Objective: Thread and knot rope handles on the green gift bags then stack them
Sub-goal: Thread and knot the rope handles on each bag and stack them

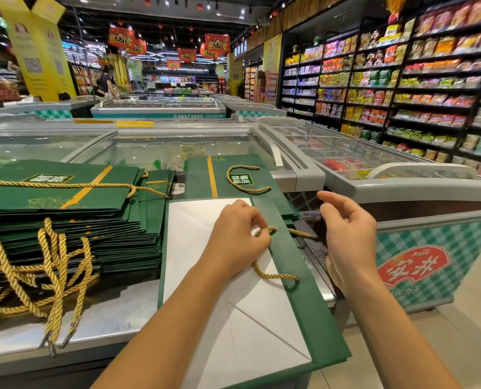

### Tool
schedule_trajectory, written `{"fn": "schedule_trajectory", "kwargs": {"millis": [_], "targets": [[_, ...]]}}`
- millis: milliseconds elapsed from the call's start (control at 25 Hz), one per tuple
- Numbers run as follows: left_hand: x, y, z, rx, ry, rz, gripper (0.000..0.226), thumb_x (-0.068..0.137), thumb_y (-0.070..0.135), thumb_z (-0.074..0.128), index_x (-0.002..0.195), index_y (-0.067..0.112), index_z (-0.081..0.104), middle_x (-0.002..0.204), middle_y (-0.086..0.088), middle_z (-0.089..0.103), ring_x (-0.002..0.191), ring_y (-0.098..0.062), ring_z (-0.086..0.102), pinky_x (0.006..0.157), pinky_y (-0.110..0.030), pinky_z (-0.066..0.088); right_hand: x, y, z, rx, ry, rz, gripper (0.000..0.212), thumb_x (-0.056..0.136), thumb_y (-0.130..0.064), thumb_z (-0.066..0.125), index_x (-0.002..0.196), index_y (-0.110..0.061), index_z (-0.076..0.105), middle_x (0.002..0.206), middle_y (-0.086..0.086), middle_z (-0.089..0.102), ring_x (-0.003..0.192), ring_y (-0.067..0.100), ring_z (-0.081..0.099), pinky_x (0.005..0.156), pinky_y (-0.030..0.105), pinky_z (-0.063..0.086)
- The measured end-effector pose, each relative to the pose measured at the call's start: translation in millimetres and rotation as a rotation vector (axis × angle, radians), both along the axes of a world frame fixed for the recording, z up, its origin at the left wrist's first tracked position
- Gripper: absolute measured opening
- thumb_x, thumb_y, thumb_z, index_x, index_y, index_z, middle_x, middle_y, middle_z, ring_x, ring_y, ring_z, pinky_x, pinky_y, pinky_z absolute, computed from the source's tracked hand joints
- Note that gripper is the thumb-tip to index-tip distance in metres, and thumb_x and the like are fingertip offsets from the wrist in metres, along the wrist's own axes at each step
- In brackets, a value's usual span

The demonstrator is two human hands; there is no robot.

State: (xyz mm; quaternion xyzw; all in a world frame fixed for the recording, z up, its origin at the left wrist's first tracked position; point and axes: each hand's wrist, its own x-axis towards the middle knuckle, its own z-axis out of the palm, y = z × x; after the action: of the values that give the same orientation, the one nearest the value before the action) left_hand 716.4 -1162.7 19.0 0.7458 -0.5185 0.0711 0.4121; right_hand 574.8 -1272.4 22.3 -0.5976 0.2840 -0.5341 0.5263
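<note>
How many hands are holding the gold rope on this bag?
1: the left hand pinches the gold rope at the green rim of the bag. The right hand hovers right of it, holding nothing.

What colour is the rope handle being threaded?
Golden yellow; the rope handle shows best in the head view.

We record a bright, evenly lit scene. Light comes from ceiling spotlights (166, 0) overhead. Their reflections form small glare spots on the glass freezer lids (149, 147). Shadows are soft; the darkest lies under the stack of green gift bags (65, 220). The gold rope (273, 275) renders sharp; the far banners (217, 43) render soft. Wide-angle distortion bends and tilts the shelves (430, 80) at the right edge.
</note>
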Motion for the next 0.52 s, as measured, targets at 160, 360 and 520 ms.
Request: {"fn": "schedule_trajectory", "kwargs": {"millis": [160, 360, 520], "targets": [[-2, 1, 2, 0.003, -0.008, 0.037, 0.004, 0.084, 0.02, 0.069, 0.085, 0.017, 0.07, 0.087, 0.005, 0.056, 0.086, -0.014, 0.051, 0.073, -0.022, 0.039, -7, -7, 5, -0.367, 0.566, 0.243, 0.049, 0.095, -0.018, 0.068, 0.14, -0.034, 0.056, 0.143, -0.014, 0.053, 0.128, 0.004, 0.051, 0.111, 0.032, 0.044], [-3, 6, 2, 0.064, -0.038, 0.032, 0.02, 0.088, 0.034, 0.072, 0.078, 0.017, 0.07, 0.1, 0.005, 0.059, 0.098, -0.013, 0.051, 0.083, -0.024, 0.044, -8, -8, 9, -0.462, 0.961, 0.425, 0.068, 0.087, -0.056, 0.071, 0.148, -0.045, 0.044, 0.164, -0.01, 0.027, 0.151, 0.007, 0.023, 0.118, 0.031, 0.027], [-9, 16, 9, 0.22, -0.162, 0.082, 0.014, 0.085, 0.034, 0.068, 0.087, 0.021, 0.071, 0.124, 0.007, 0.049, 0.127, -0.013, 0.032, 0.097, -0.026, 0.024, -7, -5, 10, -0.442, 0.905, 0.399, 0.068, 0.084, -0.054, 0.075, 0.146, -0.044, 0.048, 0.164, -0.008, 0.027, 0.151, 0.009, 0.025, 0.117, 0.03, 0.027]]}}
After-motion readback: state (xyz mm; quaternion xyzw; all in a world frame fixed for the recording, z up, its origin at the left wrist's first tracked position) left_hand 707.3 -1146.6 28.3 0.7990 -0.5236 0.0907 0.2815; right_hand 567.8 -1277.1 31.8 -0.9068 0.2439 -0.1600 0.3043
